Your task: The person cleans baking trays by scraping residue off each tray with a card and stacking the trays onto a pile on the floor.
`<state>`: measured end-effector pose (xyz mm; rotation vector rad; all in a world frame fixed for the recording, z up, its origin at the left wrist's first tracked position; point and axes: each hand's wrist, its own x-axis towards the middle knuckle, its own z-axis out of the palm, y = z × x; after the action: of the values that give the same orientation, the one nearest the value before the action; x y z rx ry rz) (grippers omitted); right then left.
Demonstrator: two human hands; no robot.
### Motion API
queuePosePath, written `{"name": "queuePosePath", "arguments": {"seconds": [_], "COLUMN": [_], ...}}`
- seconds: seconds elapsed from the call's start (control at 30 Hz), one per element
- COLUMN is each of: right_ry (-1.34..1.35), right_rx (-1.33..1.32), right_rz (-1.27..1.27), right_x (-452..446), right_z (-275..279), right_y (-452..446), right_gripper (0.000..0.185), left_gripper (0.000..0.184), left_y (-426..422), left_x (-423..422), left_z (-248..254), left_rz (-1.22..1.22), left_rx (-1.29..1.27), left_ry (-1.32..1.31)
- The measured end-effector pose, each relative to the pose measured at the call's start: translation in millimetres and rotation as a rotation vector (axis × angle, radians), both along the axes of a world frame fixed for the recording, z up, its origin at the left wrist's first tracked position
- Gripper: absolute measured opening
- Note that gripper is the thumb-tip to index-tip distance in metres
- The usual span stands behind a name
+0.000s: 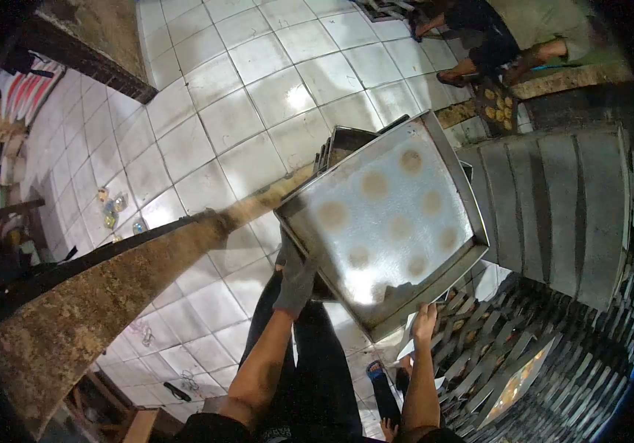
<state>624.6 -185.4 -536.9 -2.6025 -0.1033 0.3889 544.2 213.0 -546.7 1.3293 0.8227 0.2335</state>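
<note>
A square metal baking tray (398,221) with a raised rim and several round brownish marks tilts in front of me. My left hand (296,279), in a grey glove, is closed on the tray's left edge; the fingertips are hidden beneath it. Bare and closed, my right hand (425,323) is just below the tray's lower right rim. A thin pale flat piece (407,341) shows beside its fingers, too small to name. Darker trays (350,144) show behind the far edge of the tray.
Tall stacks of metal trays (472,362) rise on the right, beside broad grey trays (546,207). A worn wooden beam (110,310) crosses the left. Another person's legs (479,44) are at the top right, near a tray of round yellowish pieces (498,107). White tiles (243,111) cover the floor.
</note>
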Motion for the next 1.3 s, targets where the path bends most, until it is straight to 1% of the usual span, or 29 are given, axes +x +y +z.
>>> {"name": "queuePosePath", "arguments": {"seconds": [0.03, 0.07, 0.1, 0.13, 0.17, 0.23, 0.3, 0.33, 0.37, 0.43, 0.47, 0.5, 0.57, 0.6, 0.63, 0.7, 0.73, 0.77, 0.8, 0.83, 0.9, 0.93, 0.97, 1.0, 1.03, 1.1, 1.13, 1.2, 1.3], "right_ry": [-0.008, 0.046, 0.098, 0.087, 0.079, -0.012, -0.020, 0.165, 0.152, 0.271, 0.285, 0.286, 0.556, 0.612, 0.674, 0.694, 0.681, 0.716, 0.749, 0.735, 0.664, 0.648, 0.453, 0.571, 0.621, 0.626, 0.579, 0.808, 0.821], "right_rx": [0.005, 0.041, 0.080, -0.014, -0.005, 0.028, 0.187, 0.073, 0.085, 0.247, 0.238, 0.244, 0.099, 0.316, 0.524, 0.733, 0.747, 0.768, 0.789, 0.798, 0.880, 0.942, 1.036, 1.045, 1.062, 1.200, 1.282, 1.493, 1.562], "right_rz": [-0.011, -0.102, -0.191, -0.124, -0.136, 0.000, 0.012, -0.205, -0.232, -0.325, -0.357, -0.387, -0.684, -0.753, -0.832, -1.008, -1.024, -1.139, -1.247, -1.251, -1.340, -1.397, -1.306, -1.423, -1.323, -1.271, -1.271, -0.999, -0.647], "right_x": [-0.6, 2.1, 3.9, 6.9, 6.7, 5.6, 4.1, 2.6, -2.3, -24.9, -41.7, -58.0, -96.8, -117.4, -137.9, -172.1, -184.9, -199.3, -207.9, -214.4, -234.7, -241.0, -248.9, -244.3, -238.3, -230.9, -219.6, -198.7, -165.5], "right_z": [2.4, 3.9, 7.6, 2.1, -0.9, -3.6, 0.9, 34.8, 44.7, 62.0, 55.8, 55.9, 62.2, 80.7, 101.0, 111.1, 121.8, 137.7, 148.3, 150.8, 147.5, 135.2, 133.2, 113.7, 127.0, 92.7, 117.6, 102.6, 59.5], "right_y": [4.6, 9.6, 12.8, 5.0, 1.6, -2.7, -7.0, 9.1, 2.2, -16.8, -37.6, -59.3, -93.2, -106.2, -117.9, -149.5, -157.6, -166.0, -173.8, -182.0, -201.0, -211.8, -207.7, -217.7, -209.1, -207.3, -178.0, -161.2, -134.1], "right_gripper": [0.048, 0.049, 0.049, 0.050, 0.050, 0.051, 0.055, 0.059, 0.059, 0.061, 0.073, 0.073, 0.084, 0.084, 0.085, 0.086, 0.086, 0.083, 0.082, 0.082, 0.077, 0.073, 0.070, 0.067, 0.068, 0.069, 0.050, 0.072, 0.076], "left_gripper": [0.083, 0.082, 0.082, 0.079, 0.079, 0.065, 0.070, 0.076, 0.076, 0.106, 0.109, 0.109, 0.097, 0.099, 0.094, 0.090, 0.090, 0.085, 0.081, 0.081, 0.056, 0.059, 0.055, 0.055, 0.056, 0.056, 0.057, 0.057, 0.058], "left_y": [1.1, 4.2, 7.4, 9.2, 10.1, 10.6, 14.8, 14.4, 12.1, 2.6, -11.4, -29.8, -69.8, -86.5, -107.9, -144.3, -153.1, -163.0, -171.3, -176.3, -177.3, -170.0, -165.2, -152.2, -139.3, -108.5, -93.0, -61.3, -11.9], "left_x": [-2.0, -4.8, -2.2, 7.1, 13.4, 20.4, 10.8, 7.6, 12.9, 13.7, 8.9, 4.7, -11.7, -32.2, -42.6, -38.0, -40.8, -48.0, -48.2, -43.7, -42.6, -43.5, -46.5, -52.0, -64.4, -94.6, -111.9, -145.3, -194.4], "left_z": [-18.3, -35.8, -40.8, -26.6, -5.1, 38.1, 1.6, -5.8, 24.2, 84.9, 79.7, 97.5, 132.5, 34.5, -11.6, 104.1, 77.4, 20.4, -9.2, 1.3, 34.0, 22.7, 41.4, 44.9, 40.3, 33.7, 33.9, 50.2, 97.3], "left_rz": [-0.011, -0.140, -0.266, -0.266, -0.275, -0.079, -0.129, -0.152, -0.180, -0.139, -0.089, -0.119, 0.088, 0.039, -0.077, -0.200, -0.222, -0.179, -0.132, -0.144, -0.197, -0.276, -0.381, -0.459, -0.554, -0.761, -0.847, -0.966, -0.915], "left_rx": [0.005, 0.086, 0.172, 0.244, 0.255, 0.137, 0.099, 0.052, 0.064, 0.193, 0.280, 0.286, 0.172, 0.004, 0.571, -0.239, -0.231, -0.327, -0.425, -0.425, -0.258, -0.360, -0.254, -0.175, -0.072, 0.162, 0.250, 0.385, 0.446], "left_ry": [-0.008, 0.133, 0.272, 0.343, 0.335, 0.145, 0.131, 0.123, 0.110, 0.161, 0.266, 0.265, 0.168, 0.126, 0.111, 0.439, 0.434, 0.397, 0.355, 0.346, 0.457, 0.493, 0.500, 0.504, 0.512, 0.539, 0.553, 0.569, 0.573]}}
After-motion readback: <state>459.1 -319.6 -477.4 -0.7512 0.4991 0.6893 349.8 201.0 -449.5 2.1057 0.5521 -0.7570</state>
